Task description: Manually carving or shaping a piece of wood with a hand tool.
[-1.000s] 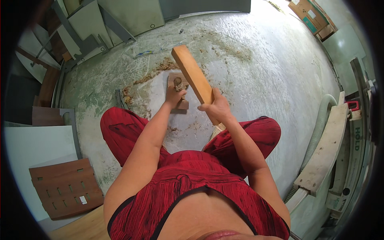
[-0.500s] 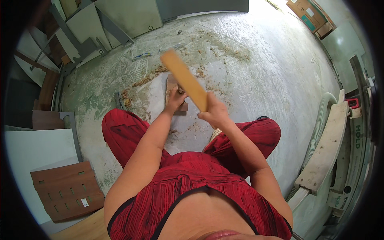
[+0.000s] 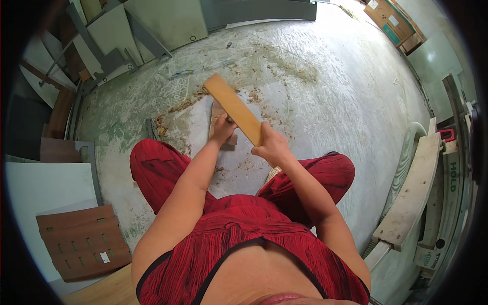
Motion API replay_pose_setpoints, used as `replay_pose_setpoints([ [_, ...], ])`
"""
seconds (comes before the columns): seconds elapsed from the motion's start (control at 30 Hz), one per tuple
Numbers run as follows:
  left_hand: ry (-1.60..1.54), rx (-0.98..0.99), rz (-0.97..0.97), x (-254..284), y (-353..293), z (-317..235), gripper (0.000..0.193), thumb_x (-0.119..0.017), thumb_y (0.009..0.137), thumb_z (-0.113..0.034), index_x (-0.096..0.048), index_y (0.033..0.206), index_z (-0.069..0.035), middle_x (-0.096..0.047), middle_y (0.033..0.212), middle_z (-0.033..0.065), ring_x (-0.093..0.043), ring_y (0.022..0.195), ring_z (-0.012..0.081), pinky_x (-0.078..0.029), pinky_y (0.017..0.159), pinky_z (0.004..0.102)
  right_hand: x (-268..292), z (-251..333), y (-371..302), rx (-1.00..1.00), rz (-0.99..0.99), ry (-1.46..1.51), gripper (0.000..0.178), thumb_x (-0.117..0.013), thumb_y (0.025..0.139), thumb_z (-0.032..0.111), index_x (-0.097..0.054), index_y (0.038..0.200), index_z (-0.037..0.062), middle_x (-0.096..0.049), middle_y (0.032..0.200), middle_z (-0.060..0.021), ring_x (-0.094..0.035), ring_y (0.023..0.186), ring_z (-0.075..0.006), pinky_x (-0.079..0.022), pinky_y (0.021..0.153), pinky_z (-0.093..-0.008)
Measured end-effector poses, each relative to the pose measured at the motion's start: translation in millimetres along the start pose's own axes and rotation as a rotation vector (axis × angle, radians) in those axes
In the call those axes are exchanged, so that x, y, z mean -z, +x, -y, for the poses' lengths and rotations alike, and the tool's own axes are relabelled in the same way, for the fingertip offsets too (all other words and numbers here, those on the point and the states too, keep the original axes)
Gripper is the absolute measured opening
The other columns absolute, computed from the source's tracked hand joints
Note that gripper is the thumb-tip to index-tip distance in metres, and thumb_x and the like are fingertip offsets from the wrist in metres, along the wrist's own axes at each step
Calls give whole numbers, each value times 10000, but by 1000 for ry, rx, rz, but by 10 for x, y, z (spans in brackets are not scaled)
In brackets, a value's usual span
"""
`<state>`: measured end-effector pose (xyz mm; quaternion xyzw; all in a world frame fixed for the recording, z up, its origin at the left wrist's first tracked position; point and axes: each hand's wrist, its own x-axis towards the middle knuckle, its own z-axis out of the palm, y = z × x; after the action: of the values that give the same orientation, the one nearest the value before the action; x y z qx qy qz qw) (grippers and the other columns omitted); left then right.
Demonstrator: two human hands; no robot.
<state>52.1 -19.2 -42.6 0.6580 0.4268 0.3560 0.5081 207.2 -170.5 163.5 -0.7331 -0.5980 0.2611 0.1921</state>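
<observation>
My right hand [image 3: 273, 144] is closed around the near end of a flat yellow-brown wooden bar [image 3: 235, 109]. The bar slants up and to the left, and its far part passes over a piece of brown wood [image 3: 222, 140] lying on the floor. My left hand [image 3: 222, 128] is at that brown wood with its fingers curled together. A small dark end shows at the fingers, close under the bar's edge, but the bar hides most of it, so its kind cannot be told. Whether the bar touches it cannot be told either.
Wood shavings [image 3: 183, 105] lie scattered on the scuffed floor. Grey and white panels [image 3: 168, 25] lean at the back left. A slotted brown board [image 3: 84, 243] lies on the left. On the right are a ribbed hose [image 3: 401, 168] and a long wooden beam [image 3: 412, 190]; a cardboard box [image 3: 389, 20] stands farther back.
The far end of the wooden bar has come down a little, nearer to my left hand. My left hand stays at the brown wood, and my right hand keeps its grip.
</observation>
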Motion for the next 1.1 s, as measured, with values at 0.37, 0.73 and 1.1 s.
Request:
replay_pose_setpoints([
  [0.37,15,379,-96,595,59,-391,223,-750,665,-183,-660,809,-38,-692,801,74,-655,771,219,-508,731,347,174,88,17,-16,-134,460,708,-804,585,211,-521,1204,14,-626,980,-124,-603,912,-234,-476,815,-337],
  [0.73,328,189,-35,508,35,-141,308,-720,715,-227,-658,971,-66,-707,905,112,-674,871,259,-509,782,362,3,231,-9,286,-273,427,691,-735,631,230,-441,1225,33,-648,907,-201,-651,864,-367,-511,757,-420],
  [1.1,21,251,-86,566,12,-109,236,-712,736,-125,-666,937,-10,-697,878,65,-657,816,177,-512,754,323,21,309,-85,239,-194,450,725,-739,619,316,-438,1226,59,-643,917,-208,-637,876,-401,-492,772,-447],
])
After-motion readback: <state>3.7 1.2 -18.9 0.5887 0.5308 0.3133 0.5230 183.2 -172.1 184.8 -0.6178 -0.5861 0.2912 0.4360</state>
